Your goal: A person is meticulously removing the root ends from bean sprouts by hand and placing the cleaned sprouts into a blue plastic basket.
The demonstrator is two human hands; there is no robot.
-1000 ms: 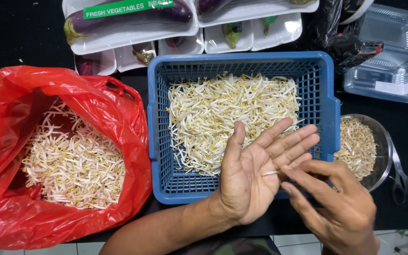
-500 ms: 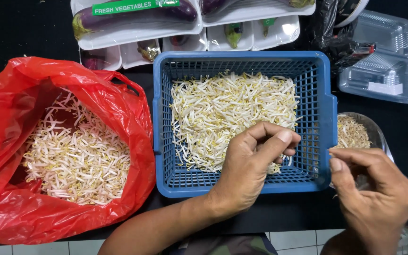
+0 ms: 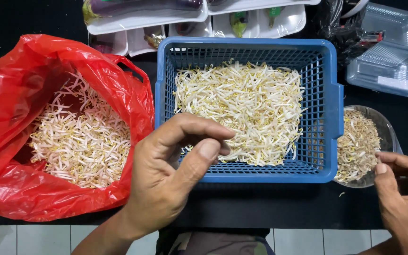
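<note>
Black table: blue basket, red bag.

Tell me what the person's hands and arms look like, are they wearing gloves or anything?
No gloves. Both the left hand and the right hand are bare, with short, plain fingernails and no rings that show. The left forearm is bare too, with no sleeve, watch or bracelet in view. Only a little of the right wrist shows, also uncovered.
</note>
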